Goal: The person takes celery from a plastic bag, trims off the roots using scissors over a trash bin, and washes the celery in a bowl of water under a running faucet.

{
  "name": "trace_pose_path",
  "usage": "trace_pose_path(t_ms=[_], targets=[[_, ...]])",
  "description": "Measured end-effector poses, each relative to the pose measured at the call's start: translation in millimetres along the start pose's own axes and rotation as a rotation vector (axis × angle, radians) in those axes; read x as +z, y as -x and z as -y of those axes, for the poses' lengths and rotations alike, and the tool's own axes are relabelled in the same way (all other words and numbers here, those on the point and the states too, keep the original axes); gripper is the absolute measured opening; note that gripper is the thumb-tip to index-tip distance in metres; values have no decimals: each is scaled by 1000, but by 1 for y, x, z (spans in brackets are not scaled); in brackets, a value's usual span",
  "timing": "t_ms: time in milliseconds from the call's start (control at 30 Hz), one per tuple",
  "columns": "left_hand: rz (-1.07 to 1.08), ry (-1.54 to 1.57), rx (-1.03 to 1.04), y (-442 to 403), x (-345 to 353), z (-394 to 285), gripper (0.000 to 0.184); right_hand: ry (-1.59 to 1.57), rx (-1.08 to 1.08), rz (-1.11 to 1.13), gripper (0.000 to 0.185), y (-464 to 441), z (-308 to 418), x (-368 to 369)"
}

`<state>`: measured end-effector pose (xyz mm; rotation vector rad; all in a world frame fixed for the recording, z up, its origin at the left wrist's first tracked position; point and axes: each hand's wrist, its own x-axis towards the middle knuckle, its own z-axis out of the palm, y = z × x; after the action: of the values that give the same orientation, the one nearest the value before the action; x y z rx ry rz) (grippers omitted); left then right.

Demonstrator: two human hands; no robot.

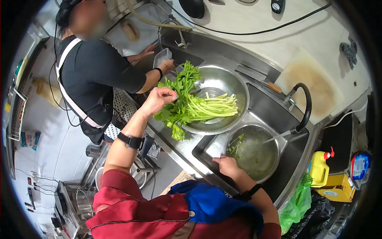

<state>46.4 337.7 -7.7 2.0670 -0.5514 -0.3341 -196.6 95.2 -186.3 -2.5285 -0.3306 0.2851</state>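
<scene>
My left hand (160,100) is raised over the leafy end of a bunch of celery (211,106). Its fingertips are pinched together near the leaves; whether something small is between them cannot be made out. The celery lies across a wide steel bowl (243,97), stalks inside and leaves hanging past the left rim. My right hand (230,166) grips the near-left rim of a second steel bowl (260,157) down in the sink. Cloudy water and a few green scraps (235,146) are in that bowl, with water running in from the black faucet (305,105).
A co-worker (95,75) stands at the left, hands at a clear plastic container (162,57) by another tap. A knife (256,75) lies behind the wide bowl. At right are a stained cutting board (308,83), a yellow bottle (319,171) and a green bag (296,203).
</scene>
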Motion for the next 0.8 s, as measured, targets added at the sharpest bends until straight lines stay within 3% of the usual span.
trace_pose_path(t_ms=[33, 100, 133, 167, 233, 300, 367, 400, 433, 467, 500, 567, 633, 667, 700, 733, 767, 800], targets=[[58, 173, 1, 10, 5, -13, 11, -4, 3, 4, 24, -3, 5, -9], [190, 454, -31, 27, 18, -29, 20, -199, 102, -231, 22, -11, 12, -26], [252, 552, -63, 32, 25, -35, 22, -275, 28, -376, 17, -17, 15, -36], [317, 649, -92, 37, 31, -38, 24, -275, 34, -377, 17, -22, 22, -49], [355, 744, -132, 42, 41, -37, 24, -392, -81, -602, 11, -31, 39, -76], [413, 728, -149, 48, 52, -35, 22, -419, -75, -654, 10, -35, 47, -91], [448, 520, -193, 55, 76, -21, 17, -452, -74, -697, 8, -34, 47, -93], [510, 50, -90, 62, 90, -22, 23, -462, -58, -700, 8, -34, 45, -92], [717, -519, -81, 66, 108, -25, 34, -472, -51, -702, 7, -36, 44, -90], [667, -1043, 293, 84, 131, -13, 44, -371, -48, -663, 9, -36, 40, -85], [565, -1088, 377, 98, 144, -2, 50, -374, -67, -656, 9, -33, 40, -84], [570, -989, 399, 92, 146, -3, 39, -190, -120, -593, 11, -28, 39, -84], [545, -710, -19, 81, 137, -21, 25, -167, -133, -578, 16, -25, 35, -78], [390, -603, 73, 77, 126, -16, 22, -166, -106, -546, 17, -23, 34, -76], [81, -366, 346, 70, 115, -17, 29, -161, -80, -516, 18, -21, 34, -75], [29, -264, 312, 56, 98, -19, 38, -141, -77, -518, 21, -22, 32, -71], [-146, -332, 461, 37, 83, -11, 42, -136, -88, -519, 21, -22, 33, -70], [-274, -421, 426, 17, 66, 5, 41, -158, -68, -511, 21, -22, 34, -69]])
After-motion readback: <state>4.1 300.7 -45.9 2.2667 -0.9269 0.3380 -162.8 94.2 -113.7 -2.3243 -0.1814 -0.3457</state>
